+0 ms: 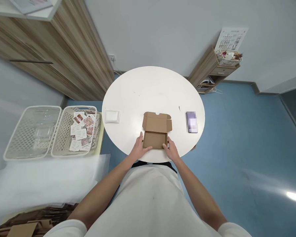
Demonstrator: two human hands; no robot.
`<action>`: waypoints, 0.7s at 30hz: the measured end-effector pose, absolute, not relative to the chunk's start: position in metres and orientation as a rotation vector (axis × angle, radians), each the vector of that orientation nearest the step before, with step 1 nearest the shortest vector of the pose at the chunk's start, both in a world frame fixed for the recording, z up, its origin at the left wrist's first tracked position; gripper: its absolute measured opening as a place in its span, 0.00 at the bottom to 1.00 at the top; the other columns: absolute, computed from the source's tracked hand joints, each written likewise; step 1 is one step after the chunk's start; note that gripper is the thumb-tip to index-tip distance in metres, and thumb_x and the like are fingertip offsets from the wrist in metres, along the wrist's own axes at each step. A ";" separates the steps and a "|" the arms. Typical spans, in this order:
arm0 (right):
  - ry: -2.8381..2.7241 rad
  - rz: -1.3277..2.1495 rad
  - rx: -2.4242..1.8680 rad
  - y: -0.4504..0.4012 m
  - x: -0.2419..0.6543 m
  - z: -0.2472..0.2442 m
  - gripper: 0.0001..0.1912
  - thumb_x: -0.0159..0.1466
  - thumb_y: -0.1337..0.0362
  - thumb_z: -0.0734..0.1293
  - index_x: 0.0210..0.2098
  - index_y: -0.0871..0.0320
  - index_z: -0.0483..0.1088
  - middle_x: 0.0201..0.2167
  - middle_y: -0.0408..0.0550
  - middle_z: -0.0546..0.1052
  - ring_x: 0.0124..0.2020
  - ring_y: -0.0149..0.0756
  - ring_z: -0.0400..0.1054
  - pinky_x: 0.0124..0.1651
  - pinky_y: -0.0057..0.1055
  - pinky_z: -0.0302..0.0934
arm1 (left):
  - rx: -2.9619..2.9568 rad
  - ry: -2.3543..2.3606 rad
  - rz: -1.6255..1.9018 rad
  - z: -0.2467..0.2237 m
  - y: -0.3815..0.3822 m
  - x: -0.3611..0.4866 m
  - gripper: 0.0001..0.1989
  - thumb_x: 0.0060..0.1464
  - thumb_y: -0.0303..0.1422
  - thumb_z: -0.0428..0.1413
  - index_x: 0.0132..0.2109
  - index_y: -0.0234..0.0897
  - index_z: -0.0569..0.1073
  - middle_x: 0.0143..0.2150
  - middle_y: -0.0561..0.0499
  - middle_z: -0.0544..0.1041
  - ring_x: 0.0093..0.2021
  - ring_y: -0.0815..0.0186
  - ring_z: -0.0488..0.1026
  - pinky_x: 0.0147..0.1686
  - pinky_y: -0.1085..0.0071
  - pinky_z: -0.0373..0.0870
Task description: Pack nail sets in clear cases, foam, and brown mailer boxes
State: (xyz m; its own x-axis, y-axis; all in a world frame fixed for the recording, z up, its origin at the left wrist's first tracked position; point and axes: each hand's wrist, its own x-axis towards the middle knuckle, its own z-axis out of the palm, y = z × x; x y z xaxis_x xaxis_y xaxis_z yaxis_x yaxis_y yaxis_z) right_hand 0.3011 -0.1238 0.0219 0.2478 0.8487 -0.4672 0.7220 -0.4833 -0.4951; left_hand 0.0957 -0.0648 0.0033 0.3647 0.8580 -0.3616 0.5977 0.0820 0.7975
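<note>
Clasped at its near corners by two bare hands, an open cardboard box (155, 140) rests near the person's edge of a round white table (150, 89). The left hand (139, 148) and right hand (171, 150) are partly open, thumbs at the near wall and fingers along the outer sides; some fingertips are hidden. The box's lid (158, 123) stands open on the far side, its flaps spread.

Beyond the table rises a wood-grain cabinet (76, 49), cut off by the frame at upper left. Blurred translucent sheeting (46, 184) spreads at the person's left, above brown cardboard (22, 228) cropped at the bottom corner. A smaller wooden unit (204, 69) stands against the wall at right, holding a basket (224, 61) of items hard to make out. Two white perforated baskets sit left of the table: an outer basket (18, 141), and an inner basket (59, 141) filled with small printed packs (81, 134), their lettering too small to read. Pixelation obscures a flat purple item (191, 122) on the table's right; a white packet (112, 116) lies near its left edge.
</note>
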 end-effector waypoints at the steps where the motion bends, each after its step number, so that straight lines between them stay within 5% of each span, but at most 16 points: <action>1: -1.439 1.113 -2.280 -0.123 0.303 0.023 0.31 0.60 0.57 0.54 0.60 0.56 0.42 0.48 0.51 0.66 0.45 0.40 0.63 0.44 0.34 0.58 | 1.523 1.383 0.340 0.003 -0.069 0.096 0.45 0.47 0.46 0.54 0.63 0.40 0.37 0.59 0.40 0.54 0.55 0.58 0.60 0.48 0.65 0.63; 7: -1.284 1.389 -2.017 -0.120 0.317 0.026 0.28 0.58 0.61 0.54 0.58 0.50 0.49 0.44 0.46 0.68 0.23 0.29 0.67 0.36 0.33 0.62 | 1.306 1.470 0.413 0.005 -0.071 0.108 0.26 0.55 0.42 0.45 0.59 0.37 0.56 0.57 0.44 0.63 0.54 0.62 0.63 0.49 0.70 0.63; 15: -0.995 1.419 -1.894 -0.109 0.358 0.015 0.30 0.58 0.57 0.57 0.59 0.54 0.49 0.52 0.51 0.64 0.32 0.34 0.69 0.41 0.36 0.63 | 0.919 1.328 0.581 0.017 -0.055 0.155 0.30 0.54 0.45 0.46 0.61 0.36 0.52 0.62 0.47 0.53 0.60 0.61 0.54 0.55 0.66 0.57; 21: -0.839 1.340 -1.810 -0.103 0.377 0.008 0.30 0.56 0.54 0.60 0.57 0.56 0.56 0.52 0.52 0.64 0.40 0.37 0.68 0.46 0.38 0.61 | 0.745 1.262 0.696 0.022 -0.051 0.175 0.29 0.51 0.47 0.50 0.57 0.40 0.60 0.61 0.51 0.55 0.61 0.60 0.50 0.58 0.62 0.53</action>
